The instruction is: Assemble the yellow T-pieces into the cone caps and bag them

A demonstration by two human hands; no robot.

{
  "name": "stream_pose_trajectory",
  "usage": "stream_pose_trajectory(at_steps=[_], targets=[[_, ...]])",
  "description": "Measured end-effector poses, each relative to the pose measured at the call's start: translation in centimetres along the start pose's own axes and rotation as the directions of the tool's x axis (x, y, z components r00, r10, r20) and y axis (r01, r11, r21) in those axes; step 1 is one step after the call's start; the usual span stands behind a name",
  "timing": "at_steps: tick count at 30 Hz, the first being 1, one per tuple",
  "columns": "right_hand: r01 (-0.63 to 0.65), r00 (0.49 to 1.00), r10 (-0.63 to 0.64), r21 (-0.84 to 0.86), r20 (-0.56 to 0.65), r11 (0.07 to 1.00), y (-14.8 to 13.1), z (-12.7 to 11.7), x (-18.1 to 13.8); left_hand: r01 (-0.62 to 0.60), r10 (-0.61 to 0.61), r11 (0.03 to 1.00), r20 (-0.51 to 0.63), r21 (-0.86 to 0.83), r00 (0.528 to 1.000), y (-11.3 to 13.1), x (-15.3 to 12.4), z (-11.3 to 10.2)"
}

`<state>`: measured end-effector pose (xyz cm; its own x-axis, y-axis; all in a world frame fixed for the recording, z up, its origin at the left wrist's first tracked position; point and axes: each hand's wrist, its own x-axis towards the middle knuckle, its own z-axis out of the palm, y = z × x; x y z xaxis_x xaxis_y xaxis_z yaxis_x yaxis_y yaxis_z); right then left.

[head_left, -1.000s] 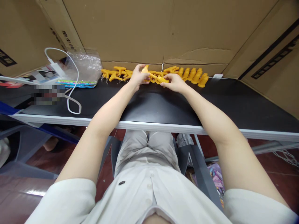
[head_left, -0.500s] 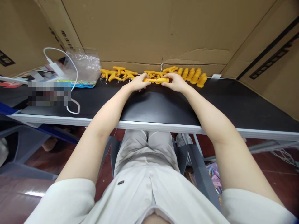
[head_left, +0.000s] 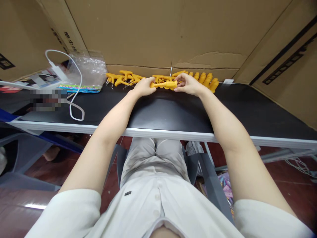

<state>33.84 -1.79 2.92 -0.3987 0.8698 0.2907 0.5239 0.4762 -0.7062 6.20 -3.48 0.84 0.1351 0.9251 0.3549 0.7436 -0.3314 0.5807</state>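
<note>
A yellow plastic corkscrew (head_left: pixel 161 85) with a twisted shaft is held level just above the table. My left hand (head_left: pixel 144 87) is closed on its left end, thumb in front. At the right, the fingers of my right hand (head_left: pixel 189 85) grip the end of its ribbed yellow sleeve (head_left: pixel 170 85). More yellow T-shaped handles (head_left: pixel 125 74) with thin metal spirals lie beyond my left hand. Other yellow handles (head_left: pixel 158 78) sit just behind the held piece. Several yellow sleeves (head_left: pixel 209 80) stand in a row past my right hand, partly hidden by it.
Brown cardboard panels (head_left: pixel 138 33) wall in the back and sides of the black table (head_left: pixel 168 112). To the left lie a clear plastic bag (head_left: pixel 91 67), a white cable (head_left: pixel 80 71) and colourful packets (head_left: pixel 95 89). A small white tag (head_left: pixel 228 81) is at the back right.
My right hand has shifted slightly right and its fingers have turned around the sleeve's end. The twisted shaft and ribbed sleeve now show more clearly. My left hand has barely moved.
</note>
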Motion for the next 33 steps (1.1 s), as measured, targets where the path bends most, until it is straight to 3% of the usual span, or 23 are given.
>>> stream_pose_trajectory(at_steps=[8,14,18,25,30,33], targets=[[-0.186,0.980,0.178,0.097,0.083,0.978,-1.6,0.8,-0.7,-0.004,0.003,0.999,-0.020,-0.042,1.000,0.1,-0.2,-0.2],[-0.230,0.964,0.196,0.187,0.182,0.955,-2.3,0.9,-1.0,-0.015,0.014,0.999,-0.029,-0.038,0.999,-0.1,-0.1,-0.1],[-0.240,0.965,0.204,0.244,0.161,0.940,-2.4,0.7,-1.3,0.009,-0.010,0.999,-0.023,-0.044,1.000,-0.2,-0.1,-0.1],[-0.228,0.964,0.191,0.203,0.185,0.952,-1.6,0.8,-1.0,-0.021,0.020,0.999,-0.035,-0.030,0.999,0.2,-0.4,-0.2],[-0.238,0.960,0.223,0.079,0.167,0.968,-1.2,0.8,-0.5,-0.026,0.026,1.000,-0.034,0.017,0.999,0.7,-0.6,-0.1],[-0.249,0.954,0.226,0.102,0.199,0.963,-0.8,0.4,-0.4,-0.024,0.025,0.999,-0.039,0.028,0.999,0.7,-0.5,0.0]])
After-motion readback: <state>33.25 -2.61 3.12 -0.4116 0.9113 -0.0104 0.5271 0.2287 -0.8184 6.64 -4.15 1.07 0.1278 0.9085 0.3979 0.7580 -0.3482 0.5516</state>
